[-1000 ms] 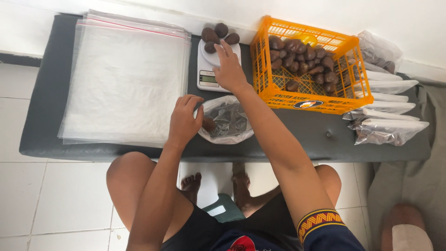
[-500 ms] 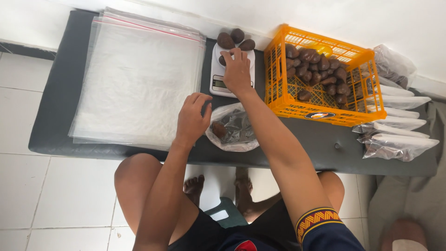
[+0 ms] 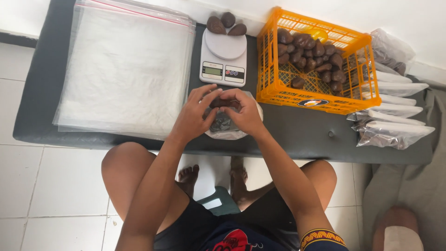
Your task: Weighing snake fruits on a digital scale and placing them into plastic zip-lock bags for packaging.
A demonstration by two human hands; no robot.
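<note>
Both hands meet over a clear plastic bag [image 3: 226,131] of dark brown fruits on the dark bench. My left hand [image 3: 195,114] grips the bag's left rim. My right hand [image 3: 244,111] holds a brown fruit [image 3: 222,102] at the bag's mouth, fingertips touching those of the left hand. Just beyond stands a small white kitchen scale [image 3: 224,58] with a bare pan. Three brown fruits [image 3: 226,23] lie behind the scale.
An orange plastic crate [image 3: 320,95] with several brown fruits sits right of the scale. A stack of clear zip bags [image 3: 125,69] covers the bench's left part. Filled sealed bags [image 3: 395,125] lie at the right end. My knees and feet are below the bench edge.
My right hand has come back from the scale to the bag with a fruit. My left hand stayed at the bag. The scale's pan now shows.
</note>
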